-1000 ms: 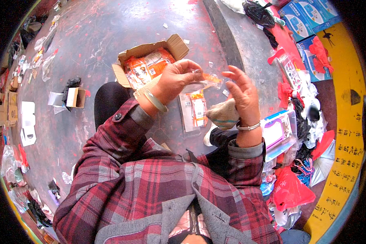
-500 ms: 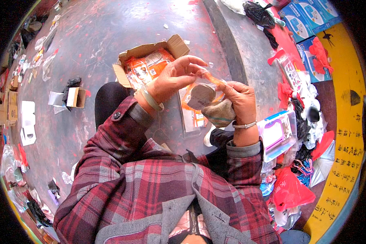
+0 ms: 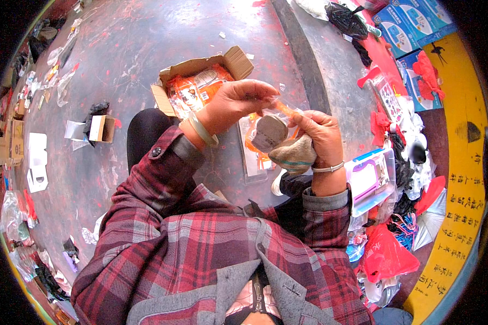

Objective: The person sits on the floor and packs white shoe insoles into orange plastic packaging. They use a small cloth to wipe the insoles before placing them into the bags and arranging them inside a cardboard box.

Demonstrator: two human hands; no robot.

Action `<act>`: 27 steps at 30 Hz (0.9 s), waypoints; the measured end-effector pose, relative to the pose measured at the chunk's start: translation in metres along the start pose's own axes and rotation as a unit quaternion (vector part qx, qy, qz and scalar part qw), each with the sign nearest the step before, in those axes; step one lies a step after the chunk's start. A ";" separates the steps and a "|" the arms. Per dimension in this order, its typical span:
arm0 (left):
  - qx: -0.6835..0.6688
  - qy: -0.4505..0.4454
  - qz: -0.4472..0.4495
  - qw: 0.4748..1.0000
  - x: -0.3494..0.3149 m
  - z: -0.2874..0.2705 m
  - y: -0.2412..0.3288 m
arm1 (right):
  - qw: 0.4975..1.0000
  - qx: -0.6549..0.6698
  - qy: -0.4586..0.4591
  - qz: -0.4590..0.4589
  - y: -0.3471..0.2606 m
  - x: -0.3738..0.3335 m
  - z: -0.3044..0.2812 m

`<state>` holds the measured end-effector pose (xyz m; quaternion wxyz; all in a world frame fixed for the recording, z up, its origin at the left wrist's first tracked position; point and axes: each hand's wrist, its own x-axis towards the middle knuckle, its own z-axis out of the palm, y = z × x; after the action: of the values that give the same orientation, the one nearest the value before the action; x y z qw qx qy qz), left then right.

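In front of me, both hands hold a clear plastic bag with orange print [image 3: 285, 108] by its top edge. My left hand [image 3: 244, 103] is closed on the bag's left side, fingertips pinched. My right hand [image 3: 322, 132] is closed, pinching the right side with thumb and finger. Under those fingers hangs a folded beige fabric piece with a greenish stripe [image 3: 294, 154], apparently also in the right hand's grip. A flat grey rounded piece [image 3: 270, 133], like the end of an insole, shows against the bag. Whether it lies inside the bag, I cannot tell.
An open cardboard box [image 3: 238, 63] of orange packets stands beyond my left hand. Below the hands lies another orange-printed packet [image 3: 250, 157]. A clear plastic case [image 3: 371, 181] sits to the right, among red, white and black bags. A small carton [image 3: 101, 130] is at left.
My left hand has turned slightly, its fingers drawing closer together over the bag's edge. The grey piece and beige fabric have shifted slightly downward.
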<state>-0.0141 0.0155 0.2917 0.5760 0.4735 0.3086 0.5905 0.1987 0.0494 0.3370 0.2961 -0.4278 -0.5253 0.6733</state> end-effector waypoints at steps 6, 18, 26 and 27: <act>0.029 -0.025 -0.009 0.999 0.001 -0.001 0.004 | 1.000 -0.009 -0.005 0.001 0.001 0.000 -0.002; -0.063 0.030 -0.010 0.998 -0.003 0.005 -0.001 | 1.000 0.011 0.020 -0.015 0.004 0.000 0.004; -0.067 0.017 -0.012 0.998 0.001 -0.005 -0.010 | 1.000 0.008 0.012 -0.003 0.001 -0.001 0.002; -0.085 0.017 -0.013 0.996 0.002 -0.007 -0.009 | 1.000 0.002 0.020 -0.007 0.002 0.000 0.001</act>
<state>-0.0163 0.0199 0.2811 0.6170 0.4086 0.2729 0.6147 0.1983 0.0485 0.3349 0.3118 -0.4373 -0.5208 0.6636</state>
